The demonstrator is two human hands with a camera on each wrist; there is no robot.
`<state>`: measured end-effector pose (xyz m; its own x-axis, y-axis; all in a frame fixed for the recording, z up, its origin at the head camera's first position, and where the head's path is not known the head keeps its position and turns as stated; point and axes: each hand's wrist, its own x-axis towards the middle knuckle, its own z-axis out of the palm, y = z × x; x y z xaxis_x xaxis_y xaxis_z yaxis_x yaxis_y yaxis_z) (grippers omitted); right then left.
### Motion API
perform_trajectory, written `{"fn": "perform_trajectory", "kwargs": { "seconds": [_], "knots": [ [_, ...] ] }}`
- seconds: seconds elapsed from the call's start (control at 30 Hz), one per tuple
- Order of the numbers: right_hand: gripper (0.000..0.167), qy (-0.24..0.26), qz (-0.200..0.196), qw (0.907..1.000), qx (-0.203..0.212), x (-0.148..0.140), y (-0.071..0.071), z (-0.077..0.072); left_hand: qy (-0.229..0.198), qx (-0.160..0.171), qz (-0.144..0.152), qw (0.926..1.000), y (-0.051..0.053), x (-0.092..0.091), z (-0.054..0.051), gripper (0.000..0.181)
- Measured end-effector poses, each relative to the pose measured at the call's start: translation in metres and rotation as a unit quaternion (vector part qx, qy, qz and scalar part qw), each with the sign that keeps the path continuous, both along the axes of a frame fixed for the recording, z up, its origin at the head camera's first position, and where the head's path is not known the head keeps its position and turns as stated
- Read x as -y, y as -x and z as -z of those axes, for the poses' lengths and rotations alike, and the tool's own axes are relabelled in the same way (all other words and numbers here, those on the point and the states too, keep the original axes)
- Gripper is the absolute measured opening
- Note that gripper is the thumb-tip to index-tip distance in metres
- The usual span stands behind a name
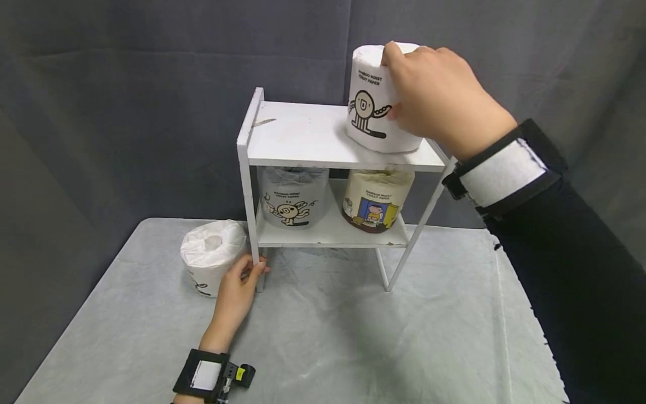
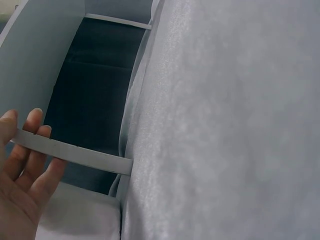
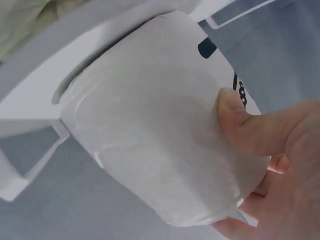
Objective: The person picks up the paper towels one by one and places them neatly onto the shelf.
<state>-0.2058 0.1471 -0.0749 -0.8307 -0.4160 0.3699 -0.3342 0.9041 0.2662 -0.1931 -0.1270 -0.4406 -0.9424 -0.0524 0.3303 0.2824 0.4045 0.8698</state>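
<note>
My right hand (image 1: pixel 444 95) grips a white wrapped toilet paper roll (image 1: pixel 370 106) at the right end of the top shelf. A black cartoon figure is printed on its wrapper. In the right wrist view the thumb presses the side of this roll (image 3: pixel 150 120), and a dark line runs along its base; whether it touches the shelf, I cannot tell. Low on the small white rack (image 1: pixel 303 132), my left hand (image 1: pixel 236 292) holds the front left leg. The left wrist view shows that leg (image 2: pixel 80 154) between thumb and fingers.
On the lower shelf stand a greyish-white roll (image 1: pixel 294 196) and a yellow one (image 1: pixel 378 202) with a coloured picture. Another white roll (image 1: pixel 214 255) stands left of the rack, close by the left hand. A pale cloth (image 1: pixel 404 348) covers the table; a grey curtain (image 1: pixel 176 112) hangs behind.
</note>
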Motion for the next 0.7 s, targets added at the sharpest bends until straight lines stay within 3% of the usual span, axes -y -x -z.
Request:
{"fn": "perform_trajectory", "kwargs": {
  "seconds": [0.33, 0.57, 0.7],
  "knots": [
    [0.05, -0.032, 0.011, 0.9993, -0.014, -0.001, 0.008, -0.002, -0.015, 0.003, 0.006, 0.9999, 0.001, -0.002, 0.001, 0.025],
    [0.065, 0.009, 0.036, 0.9975, 0.061, -0.008, 0.009, -0.014, -0.007, -0.002, -0.001, 1.0, 0.002, -0.003, -0.001, 0.023],
    [0.064, 0.026, 0.046, 0.9956, 0.078, -0.008, 0.009, -0.019, -0.008, -0.005, 0.001, 1.0, 0.002, -0.005, -0.003, 0.024]
  ]
}}
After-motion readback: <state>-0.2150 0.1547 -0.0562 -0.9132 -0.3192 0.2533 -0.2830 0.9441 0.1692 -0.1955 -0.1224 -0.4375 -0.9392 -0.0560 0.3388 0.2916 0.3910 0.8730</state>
